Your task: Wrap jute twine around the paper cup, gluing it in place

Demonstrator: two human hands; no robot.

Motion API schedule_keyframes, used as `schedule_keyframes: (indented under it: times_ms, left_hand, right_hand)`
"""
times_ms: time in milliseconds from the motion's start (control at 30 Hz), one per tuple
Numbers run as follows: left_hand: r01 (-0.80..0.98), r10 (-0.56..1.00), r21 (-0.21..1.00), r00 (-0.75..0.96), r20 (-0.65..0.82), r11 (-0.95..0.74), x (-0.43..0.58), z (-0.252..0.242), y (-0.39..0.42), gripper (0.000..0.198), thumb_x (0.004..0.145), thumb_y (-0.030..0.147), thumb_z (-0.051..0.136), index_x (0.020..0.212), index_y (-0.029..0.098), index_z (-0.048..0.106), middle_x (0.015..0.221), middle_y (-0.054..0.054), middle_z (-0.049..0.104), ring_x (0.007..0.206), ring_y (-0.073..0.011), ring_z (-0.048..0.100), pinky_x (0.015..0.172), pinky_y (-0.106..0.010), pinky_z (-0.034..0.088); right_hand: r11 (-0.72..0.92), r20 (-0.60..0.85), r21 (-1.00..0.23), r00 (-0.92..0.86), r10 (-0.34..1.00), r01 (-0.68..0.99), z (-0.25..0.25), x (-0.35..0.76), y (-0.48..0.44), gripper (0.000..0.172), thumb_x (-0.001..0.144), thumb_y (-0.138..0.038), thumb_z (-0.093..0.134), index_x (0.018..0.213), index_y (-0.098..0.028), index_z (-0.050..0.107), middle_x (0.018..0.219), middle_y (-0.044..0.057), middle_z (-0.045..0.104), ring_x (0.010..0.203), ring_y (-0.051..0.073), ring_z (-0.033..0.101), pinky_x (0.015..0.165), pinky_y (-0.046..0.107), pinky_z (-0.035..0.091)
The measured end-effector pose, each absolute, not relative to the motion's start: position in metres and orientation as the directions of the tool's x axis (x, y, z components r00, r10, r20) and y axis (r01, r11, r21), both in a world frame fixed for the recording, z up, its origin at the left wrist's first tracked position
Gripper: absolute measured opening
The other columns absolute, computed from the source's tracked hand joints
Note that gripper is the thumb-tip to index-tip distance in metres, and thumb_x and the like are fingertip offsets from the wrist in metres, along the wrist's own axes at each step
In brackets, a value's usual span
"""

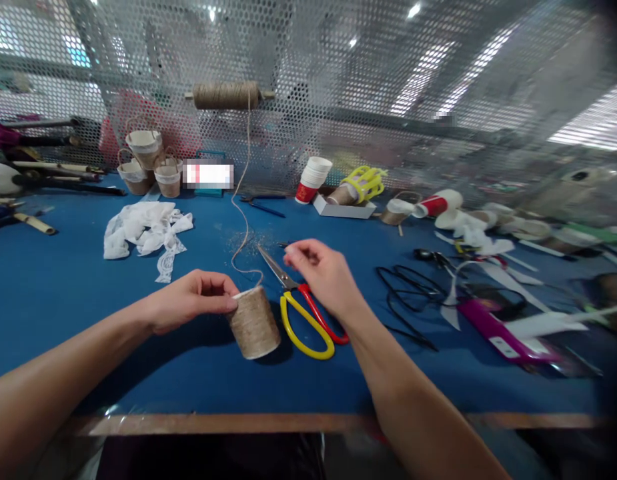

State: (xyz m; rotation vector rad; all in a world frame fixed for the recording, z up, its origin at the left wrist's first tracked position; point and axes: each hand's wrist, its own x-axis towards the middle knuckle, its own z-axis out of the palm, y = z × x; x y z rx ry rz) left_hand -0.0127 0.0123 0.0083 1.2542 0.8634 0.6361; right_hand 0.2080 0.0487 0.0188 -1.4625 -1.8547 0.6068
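A paper cup wrapped in brown twine (254, 327) leans at a tilt near the front of the blue table. Thumb and fingers of my left hand (198, 299) pinch its rim. From the cup, loose twine (247, 227) curves up to a twine spool (225, 95) on a rod at the mesh. My right hand (321, 270) is closed above the scissors, its fingertips pinched together; whatever is between them is too small to make out. The scissors (308, 327), with one yellow and one red handle, lie partly open beside the cup, blades pointing away.
White lace (143, 230) lies at left, before several twine-wrapped cups with handles (144, 150). Blue-handled pliers (265, 205), stacked paper cups (313, 180) and a white box (343, 207) stand farther back. To the right are a black cable (408, 287) and a purple power strip (503, 337).
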Motion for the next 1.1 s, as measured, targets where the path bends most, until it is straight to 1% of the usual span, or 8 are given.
schedule_keyframes:
  times_ms: [67,100,267,433,600,767,933,1100]
  left_hand:
    - [0.024,0.837,0.977,0.513,-0.193,0.21,-0.014,0.008,0.013,0.009,0.07,0.023,0.064,0.069,0.013,0.062,0.065,0.001,0.058,0.064,-0.0097,0.049,0.067,-0.024,0.036]
    - [0.019,0.847,0.978,0.498,-0.188,0.206,-0.014,0.007,0.014,0.009,0.07,0.022,0.064,0.069,0.014,0.062,0.065,0.002,0.057,0.064,-0.0096,0.048,0.068,-0.024,0.036]
    - [0.009,0.874,0.984,0.458,-0.161,0.177,-0.014,0.005,0.017,0.009,0.068,0.022,0.064,0.069,0.013,0.061,0.066,0.002,0.057,0.065,-0.0095,0.048,0.068,-0.024,0.035]
    - [0.024,0.884,0.988,0.442,-0.149,0.155,-0.016,0.003,0.021,0.011,0.067,0.022,0.065,0.07,0.013,0.061,0.067,0.001,0.059,0.066,-0.0099,0.05,0.069,-0.025,0.036]
    - [0.078,0.878,0.991,0.459,-0.132,0.109,-0.019,0.002,0.024,0.009,0.068,0.022,0.063,0.069,0.013,0.06,0.066,0.002,0.058,0.064,-0.0099,0.05,0.069,-0.025,0.036]
    - [0.126,0.874,0.99,0.474,-0.109,0.056,-0.019,0.003,0.024,0.011,0.072,0.024,0.06,0.071,0.014,0.059,0.068,0.002,0.058,0.066,-0.0103,0.05,0.069,-0.024,0.037]
    - [0.144,0.897,0.989,0.43,-0.105,0.046,-0.016,0.009,0.029,0.012,0.071,0.026,0.06,0.07,0.014,0.058,0.066,0.002,0.057,0.064,-0.0099,0.049,0.068,-0.024,0.037]
    - [0.095,0.939,0.994,0.335,-0.082,0.054,-0.008,0.001,0.027,0.015,0.07,0.028,0.062,0.071,0.014,0.058,0.066,0.001,0.058,0.065,-0.0109,0.05,0.069,-0.026,0.039]
  right_hand:
    - [0.036,0.229,-0.42,0.067,0.971,0.907,0.023,0.225,0.064,0.031,0.088,-0.037,0.037,0.099,-0.015,0.057,0.098,0.009,0.064,0.088,0.017,0.059,0.074,0.025,0.042]
    - [-0.039,0.196,-0.354,0.115,0.974,0.934,0.024,0.232,0.071,0.031,0.087,-0.036,0.04,0.098,-0.013,0.058,0.099,0.012,0.064,0.091,0.02,0.059,0.074,0.027,0.041]
    - [-0.135,-0.056,-0.179,0.127,0.99,0.974,0.014,0.252,0.095,0.024,0.076,-0.034,0.058,0.064,-0.013,0.062,0.075,0.015,0.066,0.08,0.026,0.063,0.063,0.029,0.042]
    - [-0.174,-0.18,-0.13,0.149,0.972,0.976,0.008,0.253,0.102,0.026,0.084,-0.035,0.053,0.094,-0.012,0.06,0.098,0.008,0.062,0.087,0.019,0.059,0.075,0.035,0.047]
    - [-0.191,-0.203,-0.206,0.149,0.968,0.96,0.009,0.257,0.104,0.027,0.085,-0.031,0.052,0.108,-0.016,0.054,0.108,0.006,0.057,0.092,0.018,0.057,0.076,0.036,0.048]
    - [-0.191,-0.15,-0.424,0.14,0.979,0.885,0.016,0.257,0.095,0.024,0.083,-0.031,0.052,0.075,-0.011,0.063,0.063,0.005,0.062,0.058,0.015,0.058,0.056,0.027,0.044]
    - [-0.074,-0.008,-0.718,0.098,0.995,0.692,0.035,0.251,0.08,0.024,0.07,-0.038,0.059,0.071,-0.014,0.061,0.053,0.0,0.055,0.048,0.012,0.048,0.047,0.025,0.035]
    - [0.052,0.036,-0.909,-0.048,0.998,0.413,0.043,0.241,0.063,0.028,0.063,-0.044,0.058,0.064,-0.018,0.052,0.057,-0.002,0.051,0.053,0.011,0.049,0.055,0.025,0.042]
